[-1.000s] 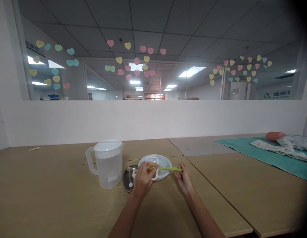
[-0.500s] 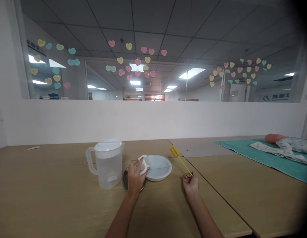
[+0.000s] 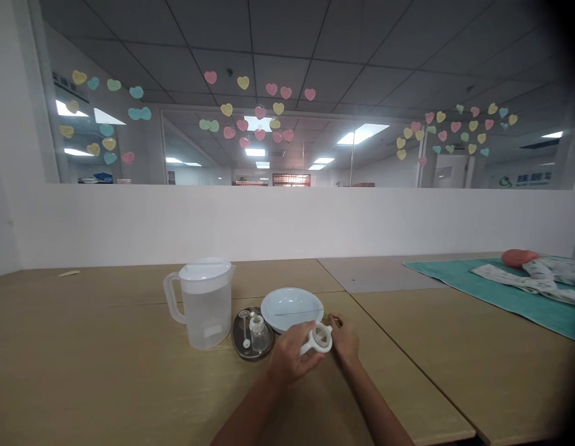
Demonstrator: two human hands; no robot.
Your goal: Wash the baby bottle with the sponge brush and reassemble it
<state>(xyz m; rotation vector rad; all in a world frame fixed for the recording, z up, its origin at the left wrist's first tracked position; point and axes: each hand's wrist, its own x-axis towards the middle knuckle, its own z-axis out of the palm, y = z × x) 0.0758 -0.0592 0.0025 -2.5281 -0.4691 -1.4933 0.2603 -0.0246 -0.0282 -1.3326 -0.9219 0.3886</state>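
My left hand (image 3: 289,356) grips a white plastic ring with side handles (image 3: 320,337), which looks like a baby bottle's handle piece; its round opening faces up toward me. Close beside it, my right hand (image 3: 345,337) is closed on the sponge brush, of which only a bit of the yellow-green stem (image 3: 326,317) shows; its yellow head is hidden. Just behind both hands sits a pale round bowl (image 3: 291,297). To their left, an oval metal tray (image 3: 238,348) carries a small clear bottle (image 3: 260,339), a white bottle part (image 3: 256,322) and a thin straw-like piece (image 3: 245,328).
A lidded translucent pitcher (image 3: 208,310) stands left of the tray, its handle leftward. At the right lies a teal towel (image 3: 436,272) with patterned cloth (image 3: 501,277) and an orange-red round object (image 3: 519,257). A flat wooden piece (image 3: 69,273) lies far left. A white wall backs the table.
My left hand has carried the ring rightward from over the tray, uncovering the tray's contents. My right hand has moved slightly left to meet it, and the brush's yellow head has gone from sight.
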